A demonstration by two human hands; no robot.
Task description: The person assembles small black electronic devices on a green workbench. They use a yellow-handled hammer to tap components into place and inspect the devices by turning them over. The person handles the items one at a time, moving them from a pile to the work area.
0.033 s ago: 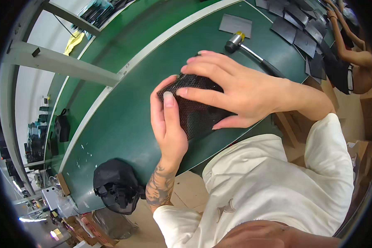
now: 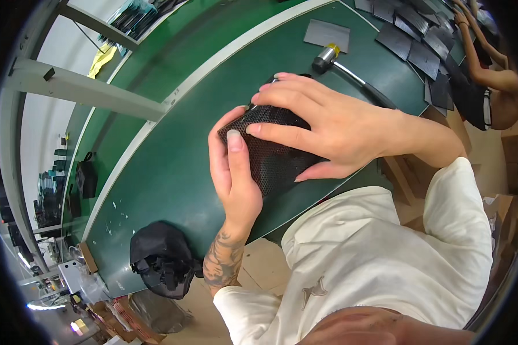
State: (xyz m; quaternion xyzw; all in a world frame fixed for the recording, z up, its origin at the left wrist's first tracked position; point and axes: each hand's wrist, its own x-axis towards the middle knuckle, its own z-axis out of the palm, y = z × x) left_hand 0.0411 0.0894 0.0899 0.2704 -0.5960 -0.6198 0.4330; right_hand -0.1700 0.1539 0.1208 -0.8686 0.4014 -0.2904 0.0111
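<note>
A black piece with a honeycomb-like textured surface (image 2: 273, 167) is held above the green table; its exact kind I cannot make out. My left hand (image 2: 234, 172) grips its left edge, thumb on the near face and fingers behind. Across the top lies my right hand (image 2: 322, 126), its fingers curled over the upper edge and the thumb pressing the lower right part. The right index fingertip rests close to the left thumb, and the far side of the piece is hidden. Beyond my right hand, a mallet (image 2: 328, 58) with a yellow-and-black head lies on the table.
A flat grey sheet (image 2: 327, 35) lies behind the mallet. Several dark panels (image 2: 425, 58) are piled at the far right, near another person's arm (image 2: 479, 63). A black bag (image 2: 164, 259) sits at the table's near left. A pale metal frame post (image 2: 92, 92) stands at the left.
</note>
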